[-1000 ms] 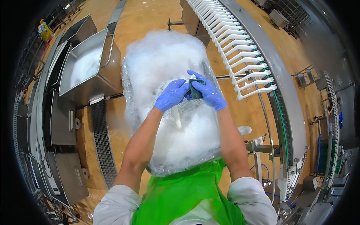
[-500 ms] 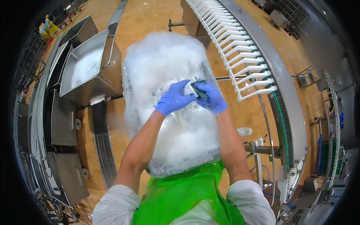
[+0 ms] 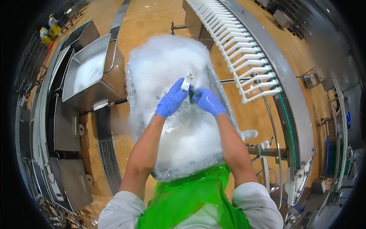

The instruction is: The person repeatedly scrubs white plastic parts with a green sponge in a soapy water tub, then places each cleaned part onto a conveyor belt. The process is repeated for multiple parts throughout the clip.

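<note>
My two hands are gloved in blue over one tub (image 3: 225,97) of foam (image 3: 167,53). My left hand (image 3: 172,98) pinches one white piece (image 3: 187,81), its top standing clear of my fingers. My right hand (image 3: 209,101) is curled closed on one dark green pad (image 3: 191,94), mostly hidden, just beside the white piece. Nearer me, something white shows through the suds; I can't tell whether it's the same piece.

Both hands sit inside the tub's plastic-lined edges, the right one nearer its side; open foam stretches beyond them to the far edge. My green apron (image 3: 187,198) meets the near edge. On my right, past a strip of floor, runs one row of white angled arms (image 3: 253,62), well over a dozen. Left stands one steel bin (image 3: 93,91) with suds inside.
</note>
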The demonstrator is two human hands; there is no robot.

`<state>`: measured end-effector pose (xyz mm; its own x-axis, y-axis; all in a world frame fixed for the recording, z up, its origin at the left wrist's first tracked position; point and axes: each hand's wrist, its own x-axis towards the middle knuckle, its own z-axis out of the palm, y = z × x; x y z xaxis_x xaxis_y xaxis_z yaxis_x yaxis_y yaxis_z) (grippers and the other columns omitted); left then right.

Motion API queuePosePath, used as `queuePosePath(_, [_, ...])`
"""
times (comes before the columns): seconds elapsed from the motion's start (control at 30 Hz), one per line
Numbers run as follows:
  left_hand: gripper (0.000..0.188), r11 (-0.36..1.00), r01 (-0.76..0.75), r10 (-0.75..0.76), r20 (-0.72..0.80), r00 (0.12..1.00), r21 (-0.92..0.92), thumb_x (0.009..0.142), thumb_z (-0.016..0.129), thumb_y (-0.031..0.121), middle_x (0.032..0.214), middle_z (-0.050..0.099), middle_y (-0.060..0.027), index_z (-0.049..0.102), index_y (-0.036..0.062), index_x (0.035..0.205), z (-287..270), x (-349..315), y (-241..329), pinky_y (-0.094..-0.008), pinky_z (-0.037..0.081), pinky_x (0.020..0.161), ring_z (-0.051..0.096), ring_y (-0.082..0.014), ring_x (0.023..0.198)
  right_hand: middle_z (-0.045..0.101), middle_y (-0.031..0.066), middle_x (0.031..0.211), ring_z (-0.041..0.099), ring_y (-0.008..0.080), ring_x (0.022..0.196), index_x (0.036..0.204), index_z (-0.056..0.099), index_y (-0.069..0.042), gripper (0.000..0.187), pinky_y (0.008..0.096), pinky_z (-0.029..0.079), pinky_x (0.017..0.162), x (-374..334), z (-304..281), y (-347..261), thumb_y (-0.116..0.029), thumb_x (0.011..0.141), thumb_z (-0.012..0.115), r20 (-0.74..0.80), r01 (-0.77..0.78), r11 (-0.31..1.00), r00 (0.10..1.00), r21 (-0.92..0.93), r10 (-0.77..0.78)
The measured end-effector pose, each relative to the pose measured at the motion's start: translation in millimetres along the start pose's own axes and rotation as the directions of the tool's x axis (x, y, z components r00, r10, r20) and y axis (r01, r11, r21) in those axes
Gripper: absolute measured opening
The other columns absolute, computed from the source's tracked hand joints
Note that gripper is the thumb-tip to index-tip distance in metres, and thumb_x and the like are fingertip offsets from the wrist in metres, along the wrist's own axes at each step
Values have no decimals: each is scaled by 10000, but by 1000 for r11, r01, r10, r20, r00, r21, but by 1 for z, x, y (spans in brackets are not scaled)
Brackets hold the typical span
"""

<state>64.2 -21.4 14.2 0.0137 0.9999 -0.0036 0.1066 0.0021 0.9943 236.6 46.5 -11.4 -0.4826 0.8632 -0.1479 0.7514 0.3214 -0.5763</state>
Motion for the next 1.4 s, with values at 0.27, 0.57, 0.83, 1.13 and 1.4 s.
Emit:
queuePosePath(0.27, [464,985,-23,27,-24,999,172,889,467,277,1125,609,-170,521,5,1260,4,2,-15,-350,442,915,581,-243,1039,672,146,940,659,307,839,1113,663,-140,246,361,521,731,-22,-20,-36,-111,877,603,-464,518,847,783,120,-414])
queuePosePath(0.57, [292,868,371,-299,249,921,-329,968,446,345,804,503,-17,554,90,1062,0,8,-15,-276,430,548,473,-103,645,698,171,949,679,266,865,1172,629,-49,359,358,513,787,-16,-29,-28,-268,888,631,-341,406,726,907,555,-246])
queuePosePath(0.83, [347,905,-165,105,170,980,393,933,498,231,982,593,-64,480,42,1224,16,-3,-30,-342,472,803,558,-196,896,663,47,761,611,110,682,1007,698,-17,344,263,489,571,-15,-17,-43,-336,920,604,-87,37,780,996,625,22])
queuePosePath(1.13, [322,856,456,-407,227,885,-243,930,514,216,935,608,-67,522,87,1225,3,-5,-9,-317,489,677,590,-181,789,664,56,923,612,93,731,1156,637,-18,315,249,532,639,-15,-32,-10,-238,934,592,123,8,476,962,879,-243])
queuePosePath(1.4, [297,805,381,-156,458,875,-454,967,486,263,921,666,-143,573,19,1113,9,-12,2,-329,542,622,648,-189,703,656,44,884,579,79,723,1109,659,-18,294,229,494,619,-18,-22,-18,-236,918,617,-71,139,760,990,636,-121])
